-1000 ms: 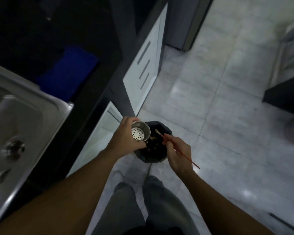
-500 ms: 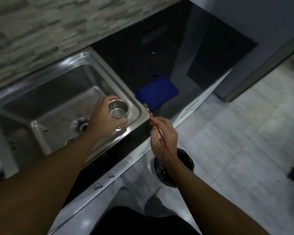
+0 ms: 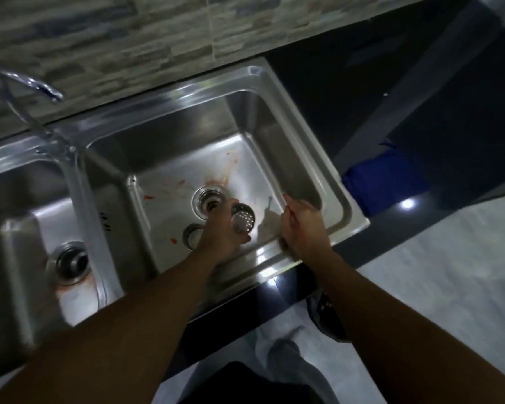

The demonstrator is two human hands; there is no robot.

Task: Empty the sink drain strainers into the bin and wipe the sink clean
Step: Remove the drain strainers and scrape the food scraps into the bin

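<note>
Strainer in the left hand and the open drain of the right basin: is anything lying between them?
Nothing separate: in the head view the strainer sits beside the drain, with only the left hand holding it between.

- The left hand (image 3: 220,231) reaches forward on an outstretched bare forearm, fingers curled closed around a round perforated steel drain strainer (image 3: 243,220).
- The right hand (image 3: 302,225) is fisted, knuckles up.

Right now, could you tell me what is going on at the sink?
A person holds a metal strainer in the left hand over the right basin, beside its open drain. The right hand is closed at the basin's front rim. Reddish stains mark the basin floor, so wiping remains.
</note>
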